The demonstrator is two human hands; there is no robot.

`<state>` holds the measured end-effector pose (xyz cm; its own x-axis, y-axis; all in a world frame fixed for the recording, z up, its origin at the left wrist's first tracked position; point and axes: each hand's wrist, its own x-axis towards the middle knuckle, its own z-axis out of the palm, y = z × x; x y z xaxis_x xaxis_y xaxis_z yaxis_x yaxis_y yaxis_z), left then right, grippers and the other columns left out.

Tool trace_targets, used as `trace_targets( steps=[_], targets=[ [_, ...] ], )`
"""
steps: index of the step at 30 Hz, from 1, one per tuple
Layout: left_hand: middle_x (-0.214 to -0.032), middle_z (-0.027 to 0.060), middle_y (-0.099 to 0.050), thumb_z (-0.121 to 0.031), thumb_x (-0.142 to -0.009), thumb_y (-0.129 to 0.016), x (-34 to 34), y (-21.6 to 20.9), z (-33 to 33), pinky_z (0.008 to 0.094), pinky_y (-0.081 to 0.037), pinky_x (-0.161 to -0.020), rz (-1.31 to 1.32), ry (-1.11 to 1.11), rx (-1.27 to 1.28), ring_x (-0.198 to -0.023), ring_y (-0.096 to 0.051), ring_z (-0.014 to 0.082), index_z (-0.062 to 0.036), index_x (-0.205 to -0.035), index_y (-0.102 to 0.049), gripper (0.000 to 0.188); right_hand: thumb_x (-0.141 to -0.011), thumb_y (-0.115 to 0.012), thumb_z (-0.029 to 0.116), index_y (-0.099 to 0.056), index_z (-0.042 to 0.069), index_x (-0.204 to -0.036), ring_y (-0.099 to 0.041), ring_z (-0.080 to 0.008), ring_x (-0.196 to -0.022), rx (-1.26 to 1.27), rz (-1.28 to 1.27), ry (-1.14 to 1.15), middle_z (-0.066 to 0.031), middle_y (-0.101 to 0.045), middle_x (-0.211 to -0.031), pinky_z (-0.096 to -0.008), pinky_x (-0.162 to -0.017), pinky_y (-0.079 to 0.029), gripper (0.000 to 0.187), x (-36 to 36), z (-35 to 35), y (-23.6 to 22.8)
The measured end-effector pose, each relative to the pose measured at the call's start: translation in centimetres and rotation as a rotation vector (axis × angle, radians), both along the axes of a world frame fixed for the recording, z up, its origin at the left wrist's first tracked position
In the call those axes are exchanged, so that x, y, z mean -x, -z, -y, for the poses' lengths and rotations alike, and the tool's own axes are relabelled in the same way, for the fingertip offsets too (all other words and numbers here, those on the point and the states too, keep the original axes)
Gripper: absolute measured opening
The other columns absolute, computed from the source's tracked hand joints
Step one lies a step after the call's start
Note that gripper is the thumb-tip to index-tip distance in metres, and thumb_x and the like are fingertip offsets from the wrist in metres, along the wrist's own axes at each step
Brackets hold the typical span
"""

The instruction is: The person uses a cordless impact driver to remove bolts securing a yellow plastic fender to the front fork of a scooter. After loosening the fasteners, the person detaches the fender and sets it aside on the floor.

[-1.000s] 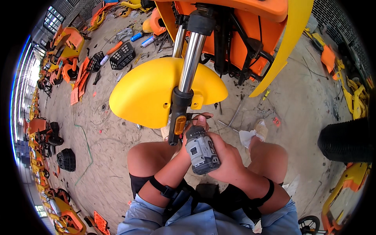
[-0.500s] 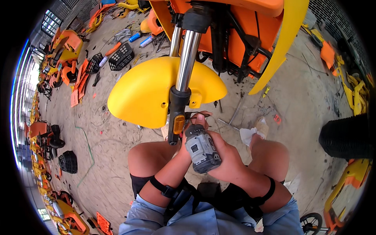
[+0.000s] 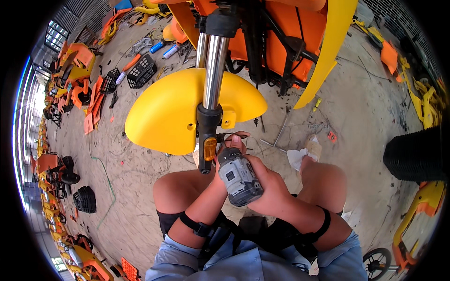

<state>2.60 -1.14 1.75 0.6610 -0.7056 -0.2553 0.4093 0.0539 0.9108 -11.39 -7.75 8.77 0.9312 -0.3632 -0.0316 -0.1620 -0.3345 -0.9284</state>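
Observation:
My right hand [image 3: 272, 187] is wrapped round a grey and black cordless drill [image 3: 240, 178], whose chuck end points away from me toward the fork. My left hand [image 3: 236, 141] is mostly hidden behind the drill. Its visible fingers are curled close to a thin dark piece beside the fork's lower end; what they grip is unclear. The black lower fork leg [image 3: 206, 126] carries an orange reflector [image 3: 210, 149] and stands just left of the drill. Above it runs a shiny fork tube [image 3: 215, 70]. A yellow front mudguard [image 3: 161, 110] sits around the fork.
An orange body panel [image 3: 276, 42] and a yellow strip [image 3: 323, 65] rise ahead. A T-shaped tool [image 3: 281, 131] lies on the floor near my right foot. Black baskets [image 3: 142, 71] lie far left; stacked black baskets [image 3: 412, 154] stand right. Scooter parts line both sides.
The fork, mudguard and drill have shifted slightly left in view along with the surroundings. Both hands keep their places beside the fork's lower end.

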Motion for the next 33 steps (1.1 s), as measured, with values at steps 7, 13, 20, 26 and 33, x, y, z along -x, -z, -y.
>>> trace_targets(
  steps=[7,13,20,26,33],
  targets=[
    [-0.065,-0.0067,-0.044,-0.042,-0.105,-0.053,0.3,0.2,-0.1,0.0213,-0.031,-0.052,0.057,-0.048,-0.062,-0.057,-0.038,0.0024,0.0022,-0.12,-0.059,0.047,-0.068,-0.079,0.018,-0.04,0.007,-0.144,-0.067,-0.0388,-0.093,0.158,-0.07,-0.003,-0.0186,-0.066,-0.11,-0.0446,-0.079,-0.054,0.086,0.0,0.3,-0.9],
    [-0.065,-0.0085,-0.042,-0.044,-0.104,-0.051,0.5,0.7,-0.1,0.0203,-0.03,-0.05,-0.034,-0.049,-0.009,-0.055,-0.037,0.0007,-0.0002,-0.117,-0.059,0.046,-0.061,-0.075,0.008,-0.051,0.008,-0.134,-0.065,-0.0291,-0.084,0.583,0.044,-0.016,-0.008,-0.061,-0.095,-0.0379,-0.077,-0.049,0.077,-0.1,1.0,-0.3],
    [-0.064,-0.0087,-0.041,-0.045,-0.104,-0.052,0.4,0.7,-0.2,0.0201,-0.029,-0.049,-0.001,-0.024,-0.021,-0.055,-0.037,0.0001,-0.0005,-0.119,-0.059,0.048,-0.061,-0.076,0.011,-0.051,0.007,-0.135,-0.065,-0.0304,-0.084,0.579,0.03,-0.017,-0.0099,-0.062,-0.095,-0.0396,-0.078,-0.05,0.078,0.1,1.1,-0.6],
    [-0.065,-0.008,-0.045,-0.044,-0.104,-0.052,0.1,1.8,-0.6,0.0206,-0.032,-0.051,0.053,-0.032,-0.011,-0.055,-0.039,0.001,-0.0016,-0.115,-0.062,0.045,-0.066,-0.08,0.019,-0.048,0.005,-0.137,-0.067,-0.0328,-0.092,0.43,0.048,-0.068,-0.0141,-0.065,-0.107,-0.0415,-0.082,-0.052,0.08,0.8,2.0,-1.4],
    [-0.112,0.0059,-0.061,-0.034,-0.109,-0.043,0.4,2.1,-0.7,0.0222,-0.042,-0.068,-0.023,-0.07,0.08,-0.071,-0.046,0.0038,-0.0038,-0.094,-0.061,0.038,-0.071,-0.084,0.015,-0.048,0.007,-0.137,-0.067,-0.0275,-0.101,-0.214,0.14,0.046,-0.0136,-0.067,-0.114,-0.0336,-0.087,-0.053,0.076,2.3,2.4,0.1]
  ],
)
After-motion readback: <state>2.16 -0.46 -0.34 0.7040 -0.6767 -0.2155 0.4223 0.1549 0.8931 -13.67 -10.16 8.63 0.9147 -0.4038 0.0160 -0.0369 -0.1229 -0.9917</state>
